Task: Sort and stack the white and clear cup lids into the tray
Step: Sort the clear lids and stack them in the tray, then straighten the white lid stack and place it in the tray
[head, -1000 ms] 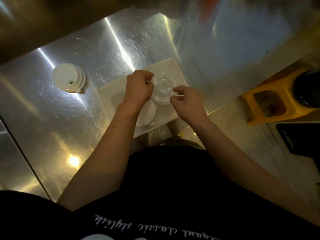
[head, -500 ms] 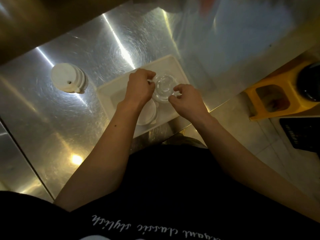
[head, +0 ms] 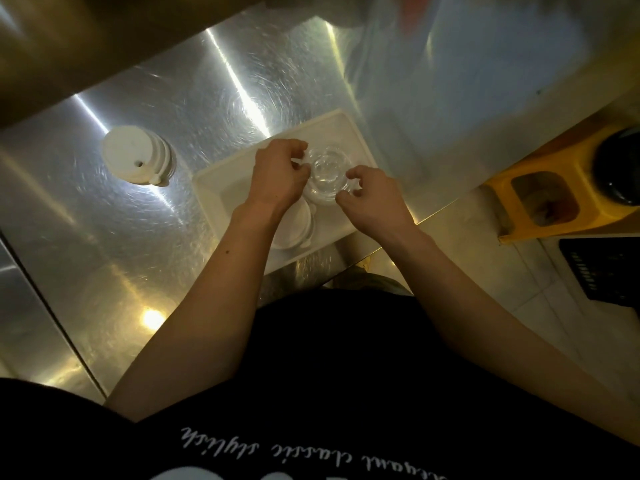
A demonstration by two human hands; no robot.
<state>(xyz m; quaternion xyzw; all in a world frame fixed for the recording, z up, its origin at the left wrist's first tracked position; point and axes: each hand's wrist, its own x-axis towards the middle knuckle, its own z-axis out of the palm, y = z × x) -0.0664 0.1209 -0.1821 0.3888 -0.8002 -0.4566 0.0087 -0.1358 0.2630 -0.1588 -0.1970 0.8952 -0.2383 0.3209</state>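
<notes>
A stack of clear cup lids (head: 327,176) stands in the right half of the white rectangular tray (head: 214,188) on the steel table. My left hand (head: 278,173) pinches the stack's left rim and my right hand (head: 372,194) grips its right rim. Under my left wrist, partly hidden, a short stack of white lids (head: 294,226) lies in the tray. Another stack of white lids (head: 136,155) stands on the table, well left of the tray.
The steel table (head: 173,98) has a front edge just below the tray and a seam at the left. A yellow stand (head: 554,199) with a dark round object sits low on the right, above a black crate (head: 602,268) on the tiled floor.
Both hands stay on the clear lid stack, which has settled slightly lower into the tray. The view has shifted a little; the white stacks have not moved.
</notes>
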